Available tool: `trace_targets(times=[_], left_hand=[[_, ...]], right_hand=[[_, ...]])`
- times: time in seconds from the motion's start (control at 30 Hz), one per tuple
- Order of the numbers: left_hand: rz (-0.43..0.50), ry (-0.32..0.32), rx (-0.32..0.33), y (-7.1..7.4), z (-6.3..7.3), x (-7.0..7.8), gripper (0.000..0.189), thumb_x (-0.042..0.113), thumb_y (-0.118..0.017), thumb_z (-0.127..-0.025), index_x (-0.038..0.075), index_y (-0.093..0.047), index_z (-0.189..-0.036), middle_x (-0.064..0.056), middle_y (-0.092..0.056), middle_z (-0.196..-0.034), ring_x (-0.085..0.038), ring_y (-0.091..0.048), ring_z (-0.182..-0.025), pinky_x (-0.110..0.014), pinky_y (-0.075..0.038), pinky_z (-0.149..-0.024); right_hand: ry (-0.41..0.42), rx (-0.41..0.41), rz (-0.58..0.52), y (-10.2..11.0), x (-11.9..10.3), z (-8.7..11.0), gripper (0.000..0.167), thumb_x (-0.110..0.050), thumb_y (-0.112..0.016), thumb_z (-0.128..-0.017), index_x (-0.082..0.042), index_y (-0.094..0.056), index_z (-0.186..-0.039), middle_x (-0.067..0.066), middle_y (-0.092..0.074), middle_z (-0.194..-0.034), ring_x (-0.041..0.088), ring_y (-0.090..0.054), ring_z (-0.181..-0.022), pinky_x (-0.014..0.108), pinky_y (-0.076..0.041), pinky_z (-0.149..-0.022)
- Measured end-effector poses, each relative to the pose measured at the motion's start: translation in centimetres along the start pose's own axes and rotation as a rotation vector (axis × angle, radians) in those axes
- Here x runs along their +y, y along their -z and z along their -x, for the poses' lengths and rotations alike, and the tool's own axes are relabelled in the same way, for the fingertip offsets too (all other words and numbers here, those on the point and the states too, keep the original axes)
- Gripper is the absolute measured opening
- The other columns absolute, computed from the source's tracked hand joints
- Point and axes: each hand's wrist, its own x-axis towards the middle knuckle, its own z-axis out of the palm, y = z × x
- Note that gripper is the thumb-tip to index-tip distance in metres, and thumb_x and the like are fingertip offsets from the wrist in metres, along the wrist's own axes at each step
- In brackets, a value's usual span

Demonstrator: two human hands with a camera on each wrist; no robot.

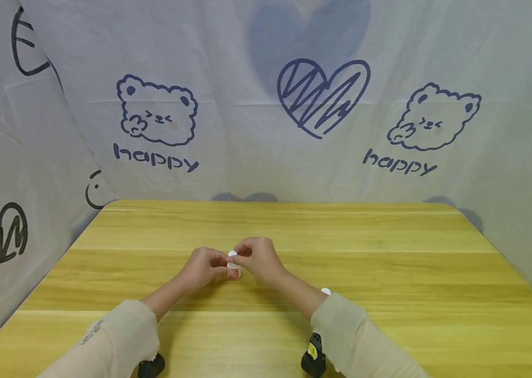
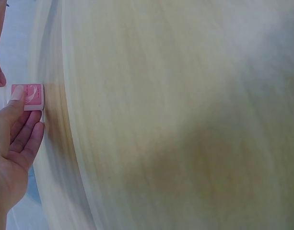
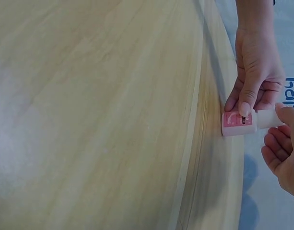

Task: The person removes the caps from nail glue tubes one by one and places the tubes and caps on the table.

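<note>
A small white bottle with a pink label point(image 3: 235, 120) is upright, its base at the tabletop. My left hand point(image 1: 205, 269) grips its body from the left, the thumb lying over the label point(image 2: 34, 94) in the left wrist view. From the right, my right hand point(image 1: 260, 257) pinches the bottle's white cap point(image 3: 268, 119) between thumb and fingers. In the head view the fingers of both hands meet around the bottle and cover much of it. The cap sits in line with the bottle's body in the right wrist view.
The hands work over a wood-grain table point(image 1: 389, 236). A small white rounded thing point(image 1: 326, 291) shows beside the right sleeve, mostly hidden. Black devices point(image 1: 314, 357) hang under both forearms. Behind the table's far edge hangs a printed white cloth point(image 1: 237, 131).
</note>
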Motion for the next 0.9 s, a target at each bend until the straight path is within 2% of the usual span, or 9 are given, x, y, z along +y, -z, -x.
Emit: trace_targets(times=[0.43, 0.63, 0.9], left_hand=[[-0.017, 0.007, -0.003, 0.04, -0.19, -0.16, 0.014, 0.002, -0.066, -0.084, -0.004, -0.071, -0.094, -0.016, -0.072, -0.088, -0.022, -0.068, -0.084, -0.026, -0.057, -0.069], [-0.007, 0.004, -0.012, -0.03, -0.14, -0.17, 0.012, 0.006, -0.067, -0.083, -0.001, -0.072, -0.091, -0.012, -0.073, -0.086, -0.018, -0.069, -0.082, -0.024, -0.056, -0.071], [0.000, 0.013, -0.016, -0.01, -0.09, -0.10, 0.011, 0.006, -0.067, -0.083, -0.001, -0.072, -0.089, -0.012, -0.073, -0.084, -0.015, -0.068, -0.077, -0.022, -0.055, -0.067]], right_hand=[[0.072, -0.048, 0.027, 0.38, -0.22, -0.05, 0.009, -0.005, -0.065, -0.086, 0.002, -0.070, -0.085, 0.013, -0.070, -0.081, 0.016, -0.063, -0.073, 0.014, -0.050, -0.064], [0.085, -0.096, 0.043, 0.51, -0.21, -0.16, 0.009, -0.003, -0.064, -0.086, 0.003, -0.069, -0.088, 0.014, -0.070, -0.085, 0.018, -0.064, -0.076, 0.015, -0.051, -0.067], [0.090, -0.140, 0.047, 0.77, -0.25, -0.20, 0.011, -0.005, -0.063, -0.087, 0.003, -0.069, -0.093, 0.014, -0.070, -0.090, 0.020, -0.064, -0.081, 0.016, -0.052, -0.070]])
